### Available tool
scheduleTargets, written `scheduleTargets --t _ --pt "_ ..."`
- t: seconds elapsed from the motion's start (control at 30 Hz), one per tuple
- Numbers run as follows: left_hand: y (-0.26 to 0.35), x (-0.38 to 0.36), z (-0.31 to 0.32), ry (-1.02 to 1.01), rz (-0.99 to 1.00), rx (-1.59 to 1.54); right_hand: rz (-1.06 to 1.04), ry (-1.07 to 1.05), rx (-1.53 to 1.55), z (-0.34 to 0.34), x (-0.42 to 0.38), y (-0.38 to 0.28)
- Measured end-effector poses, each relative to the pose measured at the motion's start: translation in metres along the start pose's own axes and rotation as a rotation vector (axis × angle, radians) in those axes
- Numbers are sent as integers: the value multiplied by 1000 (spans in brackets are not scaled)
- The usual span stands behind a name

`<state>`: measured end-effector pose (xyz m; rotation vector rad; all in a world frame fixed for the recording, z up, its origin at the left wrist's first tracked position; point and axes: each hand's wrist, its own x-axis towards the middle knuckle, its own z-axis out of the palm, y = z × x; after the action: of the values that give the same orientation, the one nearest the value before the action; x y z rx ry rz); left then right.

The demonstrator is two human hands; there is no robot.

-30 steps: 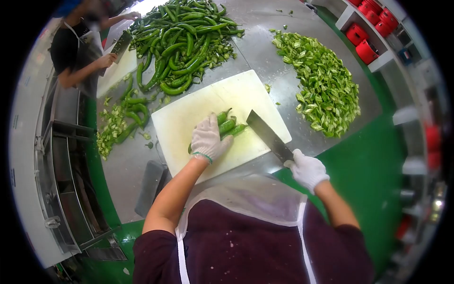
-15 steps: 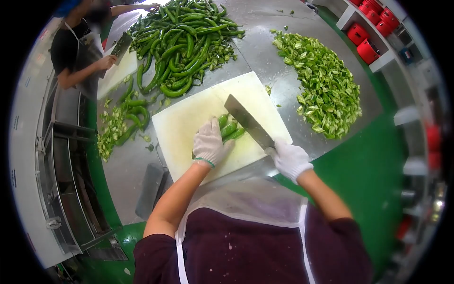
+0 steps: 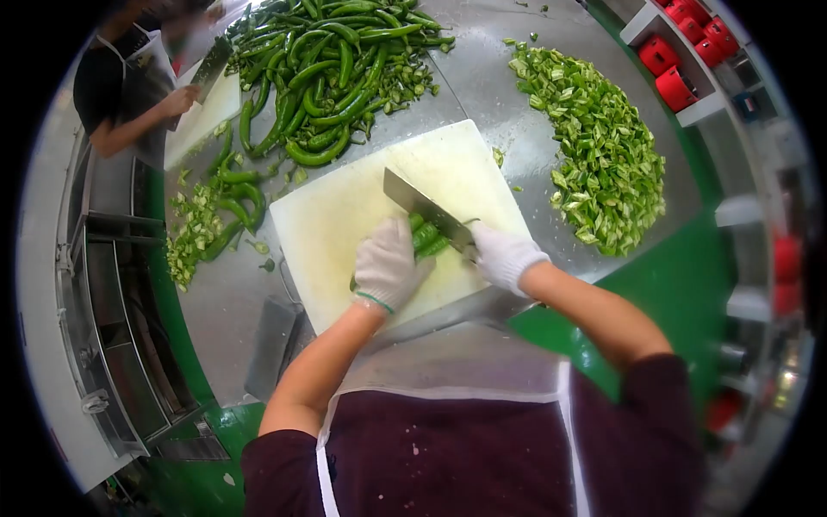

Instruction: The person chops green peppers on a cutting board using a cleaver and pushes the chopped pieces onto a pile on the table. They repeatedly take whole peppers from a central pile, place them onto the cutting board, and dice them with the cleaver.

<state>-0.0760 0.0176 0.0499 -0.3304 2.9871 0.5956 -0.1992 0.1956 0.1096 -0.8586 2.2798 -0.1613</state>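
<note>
On a white cutting board (image 3: 323, 207) lie several green chili peppers (image 3: 429, 239), side by side. My left hand (image 3: 388, 263), in a white knit glove, is closed over them, their ends showing to the right of its fingers. A broad-bladed cleaver (image 3: 422, 200) is gripped by the handle in my right hand (image 3: 504, 257), also gloved. Its blade slants up and left, right over the exposed pepper ends and close to my left fingertips. Part of the peppers is hidden under the left glove.
Whole green chilies (image 3: 336, 77) are heaped on the steel table (image 3: 482, 95) beyond the board. Chopped pieces (image 3: 607, 155) form a pile at right, with a smaller scatter (image 3: 194, 233) at left. A co-worker's hand (image 3: 179, 102) holds another knife at upper left.
My right hand and the cleaver have moved left, bringing the blade over the peppers near my left fingers. The left hand keeps its hold. The whole view has shifted slightly.
</note>
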Motion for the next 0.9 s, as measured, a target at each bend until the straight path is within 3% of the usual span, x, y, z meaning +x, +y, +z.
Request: scheduleTargets --t 0.27,0.43,0.5,0.57,0.63,0.7,0.8,0.9 --pt "-10 -15 20 284 112 36 -72 -46 42 -10 16 9" --pt "-7 -64 6 177 68 -14 -265 -227 -303 -41 31 43" --pt "-19 -71 24 275 158 -5 -363 -231 -396 -51 59 68" --pt "-20 -71 28 359 216 34 -497 -408 -41 -60 133 97" --pt "-15 -72 22 312 150 27 -430 -144 -497 -111 135 34" --pt "-13 -70 19 290 130 35 -298 195 -511 -126 155 -2" --pt "-14 -67 19 266 140 46 -106 522 127 -114 131 -16" --pt "-12 -57 24 249 134 49 -25 346 882 -83 77 -2"
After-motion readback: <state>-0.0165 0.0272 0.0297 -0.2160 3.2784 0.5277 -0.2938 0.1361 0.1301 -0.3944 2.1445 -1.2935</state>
